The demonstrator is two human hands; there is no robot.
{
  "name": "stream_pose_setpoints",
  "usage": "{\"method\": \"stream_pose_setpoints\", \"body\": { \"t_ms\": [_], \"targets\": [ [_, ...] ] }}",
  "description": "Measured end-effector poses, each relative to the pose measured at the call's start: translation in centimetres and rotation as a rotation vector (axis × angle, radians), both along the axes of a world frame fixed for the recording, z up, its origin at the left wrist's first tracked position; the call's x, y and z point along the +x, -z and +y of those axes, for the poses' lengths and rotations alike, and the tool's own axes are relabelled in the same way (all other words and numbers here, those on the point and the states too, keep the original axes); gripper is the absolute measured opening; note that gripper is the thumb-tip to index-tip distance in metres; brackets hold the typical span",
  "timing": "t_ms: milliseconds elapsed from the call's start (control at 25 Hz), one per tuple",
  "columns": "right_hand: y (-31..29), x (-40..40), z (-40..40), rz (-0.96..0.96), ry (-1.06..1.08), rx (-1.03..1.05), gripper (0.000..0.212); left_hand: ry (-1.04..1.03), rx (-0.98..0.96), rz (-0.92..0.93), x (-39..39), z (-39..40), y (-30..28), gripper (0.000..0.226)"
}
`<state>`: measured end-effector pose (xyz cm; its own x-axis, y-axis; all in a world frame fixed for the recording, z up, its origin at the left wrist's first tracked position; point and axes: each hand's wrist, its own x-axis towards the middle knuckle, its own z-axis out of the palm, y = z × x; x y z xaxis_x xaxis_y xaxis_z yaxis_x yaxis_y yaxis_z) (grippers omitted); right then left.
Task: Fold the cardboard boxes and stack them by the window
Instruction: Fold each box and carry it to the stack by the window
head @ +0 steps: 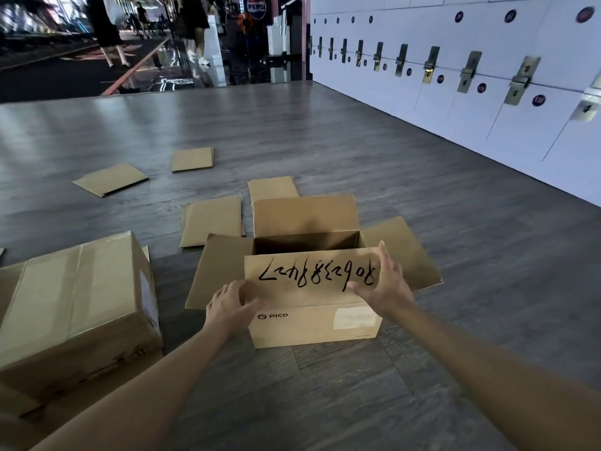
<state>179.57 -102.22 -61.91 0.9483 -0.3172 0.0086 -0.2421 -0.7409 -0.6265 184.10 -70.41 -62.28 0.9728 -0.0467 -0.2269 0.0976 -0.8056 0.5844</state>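
An open cardboard box (312, 325) marked PICO stands on the grey wood floor in front of me. Its near flap, with black handwriting on it, is folded partly over the opening; the far flap stands up and the two side flaps lie out flat. My left hand (229, 307) grips the near flap's left corner, thumb on top. My right hand (383, 284) presses flat, fingers straight, against the flap's right edge. A larger closed cardboard box (78, 301) sits on the floor to my left.
Several flattened cardboard pieces lie on the floor beyond the box, among them one (110, 179) at the left and one (192, 158) further back. A wall of white lockers (471, 86) runs along the right. A glass window (113, 43) spans the far end.
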Motion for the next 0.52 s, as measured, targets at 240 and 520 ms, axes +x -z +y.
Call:
{"method": "stream_pose_setpoints", "body": {
  "t_ms": [240,520],
  "targets": [
    [-3.0,-2.3,-0.9,-0.047,-0.077,-0.222,0.106,-0.145,-0.432,-0.090,-0.7,-0.8,-4.6,0.049],
    [-3.8,-5.9,-1.9,-0.185,-0.192,-0.501,0.077,0.080,0.060,-0.210,-1.7,0.0,-5.6,0.045]
  ]
}}
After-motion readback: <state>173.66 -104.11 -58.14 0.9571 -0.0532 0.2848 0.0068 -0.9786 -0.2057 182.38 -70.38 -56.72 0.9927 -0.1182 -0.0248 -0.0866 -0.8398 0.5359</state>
